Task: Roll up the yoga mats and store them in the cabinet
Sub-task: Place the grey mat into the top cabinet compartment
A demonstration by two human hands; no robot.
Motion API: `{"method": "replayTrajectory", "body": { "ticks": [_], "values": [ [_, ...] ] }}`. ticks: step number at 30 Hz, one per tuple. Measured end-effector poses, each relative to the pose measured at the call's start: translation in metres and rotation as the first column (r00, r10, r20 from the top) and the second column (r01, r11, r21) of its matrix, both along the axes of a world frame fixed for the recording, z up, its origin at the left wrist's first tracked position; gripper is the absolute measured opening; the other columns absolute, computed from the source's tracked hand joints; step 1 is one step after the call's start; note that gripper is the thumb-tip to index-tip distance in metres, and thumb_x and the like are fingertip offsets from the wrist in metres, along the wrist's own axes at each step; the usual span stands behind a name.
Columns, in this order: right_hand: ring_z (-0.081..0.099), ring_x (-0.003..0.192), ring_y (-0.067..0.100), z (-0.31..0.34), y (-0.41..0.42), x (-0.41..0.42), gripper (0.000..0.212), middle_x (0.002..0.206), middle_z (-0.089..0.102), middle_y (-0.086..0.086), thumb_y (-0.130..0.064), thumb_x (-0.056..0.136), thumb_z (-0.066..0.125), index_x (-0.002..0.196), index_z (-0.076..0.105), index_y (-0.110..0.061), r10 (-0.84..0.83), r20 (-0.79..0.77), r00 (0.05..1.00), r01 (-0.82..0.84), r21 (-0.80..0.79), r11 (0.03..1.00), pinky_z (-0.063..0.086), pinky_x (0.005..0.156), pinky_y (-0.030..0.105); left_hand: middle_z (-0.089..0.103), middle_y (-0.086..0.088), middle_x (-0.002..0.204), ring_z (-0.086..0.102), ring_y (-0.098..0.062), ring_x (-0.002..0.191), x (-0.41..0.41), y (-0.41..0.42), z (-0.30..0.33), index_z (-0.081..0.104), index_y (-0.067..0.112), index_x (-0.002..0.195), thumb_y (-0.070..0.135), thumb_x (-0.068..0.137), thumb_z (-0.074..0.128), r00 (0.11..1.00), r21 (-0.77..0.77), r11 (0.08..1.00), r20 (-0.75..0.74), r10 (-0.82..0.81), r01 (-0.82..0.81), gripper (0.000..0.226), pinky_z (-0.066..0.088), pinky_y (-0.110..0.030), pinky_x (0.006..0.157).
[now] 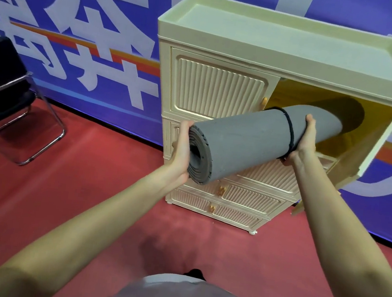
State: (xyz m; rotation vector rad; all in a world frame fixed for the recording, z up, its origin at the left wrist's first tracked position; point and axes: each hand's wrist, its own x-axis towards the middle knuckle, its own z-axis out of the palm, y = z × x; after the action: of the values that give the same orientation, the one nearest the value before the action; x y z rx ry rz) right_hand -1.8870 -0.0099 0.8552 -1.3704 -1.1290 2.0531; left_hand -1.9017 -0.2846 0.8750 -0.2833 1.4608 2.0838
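A rolled grey yoga mat [248, 140], bound by a black cord near its far end, is held level in front of a cream cabinet [222, 89]. The mat's far end pokes into the cabinet's open top-right compartment [375, 126], whose inside is yellow. My left hand [183, 149] grips the near spiral end from the left side. My right hand [303, 141] holds the roll next to the cord, thumb over the top and fingers underneath. The top-left door is closed.
The cabinet stands on a red floor against a blue banner wall with white lettering. Its open door [372, 155] swings out to the right. A black chair with a chrome frame [5, 100] stands at the left. Lower cabinet doors are closed.
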Motion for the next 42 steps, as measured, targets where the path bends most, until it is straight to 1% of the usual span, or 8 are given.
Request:
{"method": "replayTrajectory", "body": {
  "ticks": [3,7,14,22,29,34,37,42],
  "values": [
    [0.069,0.093,0.025,-0.017,0.003,0.002,0.112,0.113,0.066,0.005,-0.063,0.041,0.085,0.133,0.043,-0.016,-0.001,-0.074,0.997,0.002,0.009,1.000,0.059,0.073,0.048,0.070,-0.010,0.113,0.066,-0.030,0.105,0.004,0.011,0.000,0.068,0.018,0.118,0.079,0.072,0.042,0.992,0.017,1.000,0.128,-0.001,-0.002,0.080,0.056,-0.042,0.082],
    [0.064,0.105,0.018,-0.035,-0.002,0.009,0.113,0.125,0.062,0.001,-0.065,0.044,0.082,0.138,0.043,-0.017,0.064,-0.060,0.996,-0.057,0.113,0.992,0.057,0.086,0.040,0.074,-0.002,0.098,0.068,-0.022,0.088,0.012,0.011,-0.019,0.069,0.023,0.108,0.079,0.082,0.023,0.970,-0.042,0.997,0.238,-0.045,0.057,0.077,0.054,-0.031,0.062],
    [0.062,0.102,0.016,-0.015,-0.021,0.022,0.091,0.123,0.061,-0.002,-0.061,0.062,0.074,0.136,0.044,-0.018,0.127,0.004,0.992,-0.127,0.103,0.987,0.052,0.063,0.030,0.073,-0.002,0.107,0.068,-0.022,0.101,0.014,0.015,-0.019,0.066,0.023,0.120,0.078,0.079,0.026,0.989,-0.142,0.986,0.129,-0.065,0.084,0.080,0.053,-0.033,0.070],
    [0.058,0.113,0.023,-0.015,-0.077,0.028,0.134,0.133,0.050,0.000,-0.062,0.045,0.089,0.149,0.014,-0.022,0.131,-0.017,0.991,-0.130,0.049,0.990,0.053,0.092,0.053,0.072,-0.002,0.103,0.066,-0.021,0.096,0.018,0.004,-0.021,0.066,0.027,0.111,0.071,0.089,0.021,0.973,-0.197,0.953,0.061,-0.221,0.229,0.067,0.055,-0.041,0.074],
    [0.063,0.099,0.022,-0.011,-0.071,0.033,0.127,0.123,0.058,0.003,-0.056,0.042,0.089,0.145,0.023,-0.019,0.145,0.038,0.989,-0.146,0.040,0.988,0.055,0.083,0.052,0.064,-0.004,0.096,0.061,-0.022,0.088,-0.013,-0.017,-0.013,0.061,0.016,0.098,0.046,0.089,0.038,0.872,-0.392,0.803,-0.005,-0.489,0.448,0.039,0.052,-0.038,0.079],
    [0.062,0.097,0.019,-0.005,-0.064,0.049,0.100,0.114,0.059,0.001,-0.051,0.054,0.087,0.132,0.034,-0.019,0.200,0.066,0.978,-0.204,0.057,0.977,0.054,0.075,0.041,0.068,-0.002,0.095,0.065,-0.015,0.083,-0.068,0.017,-0.002,0.063,0.012,0.095,0.022,0.091,0.056,0.823,-0.517,0.771,-0.202,-0.531,0.371,0.013,0.053,-0.032,0.075],
    [0.068,0.097,0.023,-0.006,-0.053,0.053,0.123,0.119,0.064,0.004,-0.058,0.030,0.091,0.135,0.038,-0.020,0.219,0.060,0.974,-0.221,0.031,0.975,0.058,0.074,0.043,0.069,-0.007,0.103,0.065,-0.014,0.085,-0.093,0.056,0.004,0.062,0.009,0.099,0.018,0.093,0.056,0.731,-0.548,0.733,-0.290,-0.618,0.403,0.012,0.056,-0.031,0.074],
    [0.068,0.097,0.022,0.005,-0.049,0.054,0.075,0.108,0.068,0.006,-0.047,0.065,0.082,0.123,0.048,-0.014,0.239,-0.013,0.971,-0.238,0.046,0.970,0.056,0.078,0.038,0.061,-0.012,0.099,0.058,-0.015,0.078,-0.116,0.116,0.006,0.060,0.009,0.095,0.010,0.098,0.045,0.630,-0.637,0.698,-0.403,-0.664,0.328,0.015,0.052,-0.032,0.069]
  ]
}}
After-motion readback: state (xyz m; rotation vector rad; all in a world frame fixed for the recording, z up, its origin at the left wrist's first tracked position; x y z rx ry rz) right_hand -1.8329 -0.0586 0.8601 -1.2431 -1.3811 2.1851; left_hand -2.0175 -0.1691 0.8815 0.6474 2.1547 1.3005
